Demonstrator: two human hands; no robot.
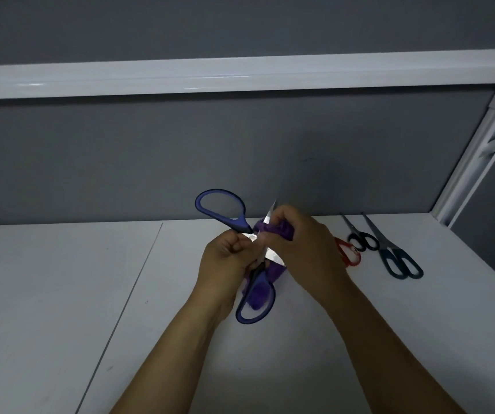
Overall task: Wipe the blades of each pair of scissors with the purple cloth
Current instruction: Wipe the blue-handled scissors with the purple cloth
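Forearms come up from the lower edge over the white bench [61,294]. The left hand [225,258] has its grip clenched on the blue-handled scissors [240,221] near the pivot and holds them in the air above the bench with the blades spread wide. One handle loop hangs down toward the viewer; the other sticks up and to the left. The right hand [303,249] has its grip closed on the purple cloth [282,227], pinching it round one bare blade whose tip pokes out above the fingers. More of the cloth hangs down behind the lower loop and shows through it.

Just beyond the right hand a red-handled pair [351,258] lies on the bench, partly hidden by that hand. Just beside it lie a small black-handled pair [363,240] and a longer teal-handled pair [395,258], blades pointing toward the back. Behind stands a grey wall [150,159], crossed by a white shelf rail [240,76], with a white frame post [473,174] at the right.
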